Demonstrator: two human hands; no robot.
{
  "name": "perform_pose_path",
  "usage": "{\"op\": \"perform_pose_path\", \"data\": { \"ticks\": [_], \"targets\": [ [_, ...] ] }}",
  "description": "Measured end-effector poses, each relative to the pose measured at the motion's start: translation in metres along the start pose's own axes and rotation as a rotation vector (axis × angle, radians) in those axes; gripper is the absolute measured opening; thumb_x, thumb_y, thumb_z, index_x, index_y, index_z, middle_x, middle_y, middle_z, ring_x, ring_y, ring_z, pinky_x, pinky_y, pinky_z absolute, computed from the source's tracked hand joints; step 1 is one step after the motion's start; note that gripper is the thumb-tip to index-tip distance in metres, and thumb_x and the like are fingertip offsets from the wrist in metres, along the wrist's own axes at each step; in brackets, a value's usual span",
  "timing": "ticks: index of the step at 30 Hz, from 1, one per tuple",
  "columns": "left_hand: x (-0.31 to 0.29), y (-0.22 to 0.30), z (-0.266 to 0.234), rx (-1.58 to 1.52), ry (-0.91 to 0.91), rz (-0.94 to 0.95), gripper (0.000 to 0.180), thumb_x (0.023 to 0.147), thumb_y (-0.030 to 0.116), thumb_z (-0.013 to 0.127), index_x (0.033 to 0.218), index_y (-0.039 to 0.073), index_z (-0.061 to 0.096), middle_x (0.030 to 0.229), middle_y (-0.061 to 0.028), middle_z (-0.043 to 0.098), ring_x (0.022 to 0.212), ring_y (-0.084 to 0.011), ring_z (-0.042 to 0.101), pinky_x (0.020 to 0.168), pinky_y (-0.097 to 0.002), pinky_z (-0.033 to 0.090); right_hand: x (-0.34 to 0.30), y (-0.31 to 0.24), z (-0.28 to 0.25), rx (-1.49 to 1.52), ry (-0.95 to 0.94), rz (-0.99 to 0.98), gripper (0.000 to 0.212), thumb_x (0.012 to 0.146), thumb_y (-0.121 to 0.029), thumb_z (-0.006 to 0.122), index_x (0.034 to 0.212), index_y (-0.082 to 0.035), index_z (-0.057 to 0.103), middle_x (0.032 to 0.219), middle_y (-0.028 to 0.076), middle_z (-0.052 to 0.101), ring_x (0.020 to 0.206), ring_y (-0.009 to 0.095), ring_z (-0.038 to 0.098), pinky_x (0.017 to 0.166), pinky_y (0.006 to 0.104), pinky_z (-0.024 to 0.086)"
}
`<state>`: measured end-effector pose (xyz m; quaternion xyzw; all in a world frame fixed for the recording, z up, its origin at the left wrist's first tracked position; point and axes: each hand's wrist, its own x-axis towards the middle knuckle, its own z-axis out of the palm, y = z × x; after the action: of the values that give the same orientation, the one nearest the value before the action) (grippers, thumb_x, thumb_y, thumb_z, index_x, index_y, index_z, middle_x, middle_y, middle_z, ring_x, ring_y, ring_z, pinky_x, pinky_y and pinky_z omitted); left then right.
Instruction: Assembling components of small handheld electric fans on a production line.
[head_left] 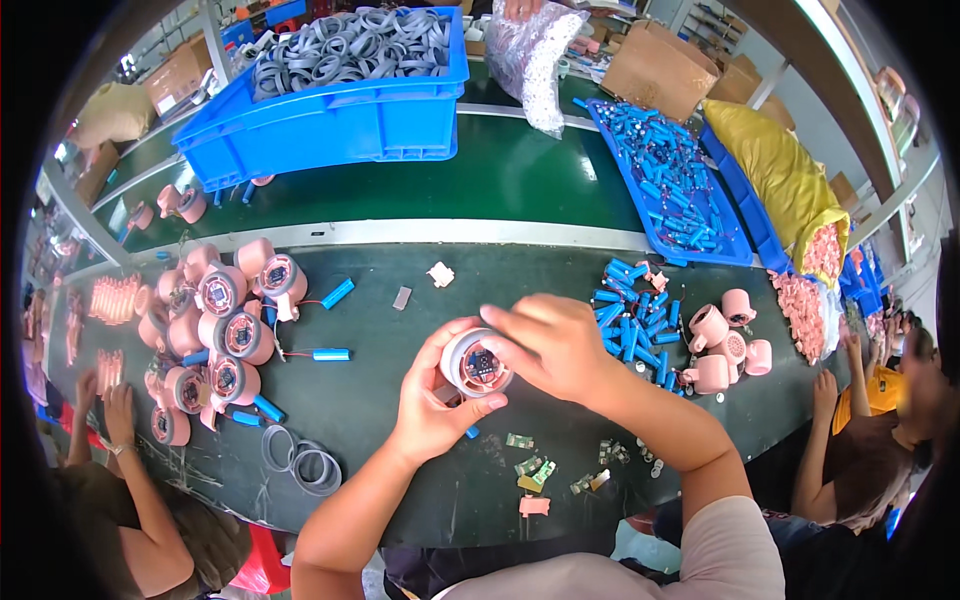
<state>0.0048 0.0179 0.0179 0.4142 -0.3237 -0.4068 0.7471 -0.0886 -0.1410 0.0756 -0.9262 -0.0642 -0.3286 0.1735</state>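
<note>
My left hand [428, 405] grips a round pink housing [452, 393] from the left and below. A grey ring [455, 358] sits round its open face, and a dark circuit board [484, 366] with red wires shows inside. My right hand [548, 345] is at the upper right of the housing, thumb and index finger on the ring's rim; the fingertips are slightly blurred. A blue cylindrical battery cell [473, 432] shows in part below the housing. Two loose grey rings [317, 472] lie on the dark green table, left of my left forearm.
Pink housings with boards [243, 335] are heaped left. Blue cells [640, 325] and pink housings [710, 372] lie right; small green boards [528, 466] lie nearer. Beyond stand a blue crate [330, 125] of grey rings and a blue tray [745, 250] of cells. Other people work at both sides.
</note>
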Motion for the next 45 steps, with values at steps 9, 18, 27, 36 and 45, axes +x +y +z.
{"op": "perform_pose_path", "data": {
  "ticks": [9, 18, 27, 36, 45],
  "targets": [
    [-0.002, -0.003, 0.004, 0.337, 0.026, 0.042, 0.063, 0.067, -0.001, 0.078, 0.123, 0.000, 0.048, 0.119, -0.0101, 0.050, 0.102, -0.0166, 0.054, 0.080, -0.0284, 0.048, 0.010, -0.003, 0.045, 0.569, -0.201, 0.502, 0.020, 0.084, -0.016, 0.061, 0.088, 0.002, 0.067, 0.075, 0.014, 0.064, 0.066, 0.019, 0.065, 0.059, 0.0300, 0.048],
    [0.011, -0.019, 0.001, 0.494, 0.171, 0.289, 0.089, 0.063, 0.000, 0.079, 0.132, 0.007, 0.023, 0.127, -0.0177, 0.040, 0.109, -0.0251, 0.053, 0.089, -0.0355, 0.046, 0.008, -0.001, 0.043, 0.289, -0.057, 0.442, 0.048, 0.080, -0.031, 0.066, 0.116, -0.003, 0.054, 0.108, 0.016, 0.058, 0.092, 0.026, 0.061, 0.075, 0.0356, 0.049],
    [0.012, -0.004, -0.023, 0.985, 0.354, 0.451, 0.085, 0.069, 0.017, 0.078, 0.134, 0.006, 0.025, 0.137, -0.0195, 0.025, 0.126, -0.0361, 0.034, 0.095, -0.0500, 0.041, 0.028, 0.051, 0.014, 0.931, 0.208, 0.831, 0.048, 0.076, -0.008, 0.071, 0.116, -0.003, 0.045, 0.099, 0.012, 0.061, 0.084, 0.019, 0.065, 0.060, 0.0287, 0.054],
    [0.020, -0.006, -0.021, 1.207, 0.288, 0.449, 0.054, 0.072, 0.009, 0.070, 0.121, 0.003, 0.047, 0.132, -0.0199, 0.034, 0.122, -0.0387, 0.037, 0.098, -0.0448, 0.036, 0.035, 0.237, 0.006, 0.409, 0.376, 1.216, 0.042, 0.067, -0.025, 0.077, 0.096, -0.001, 0.058, 0.082, 0.010, 0.066, 0.065, 0.017, 0.066, 0.050, 0.0266, 0.053],
    [0.008, -0.011, -0.026, 1.193, 0.227, 0.416, 0.048, 0.071, 0.008, 0.069, 0.115, 0.004, 0.053, 0.127, -0.0181, 0.041, 0.122, -0.0386, 0.038, 0.098, -0.0459, 0.035, 0.046, 0.141, -0.080, 0.291, 0.966, 0.477, 0.028, 0.084, -0.020, 0.063, 0.097, 0.002, 0.051, 0.107, 0.021, 0.058, 0.092, 0.024, 0.060, 0.082, 0.0362, 0.048]
  ]
}}
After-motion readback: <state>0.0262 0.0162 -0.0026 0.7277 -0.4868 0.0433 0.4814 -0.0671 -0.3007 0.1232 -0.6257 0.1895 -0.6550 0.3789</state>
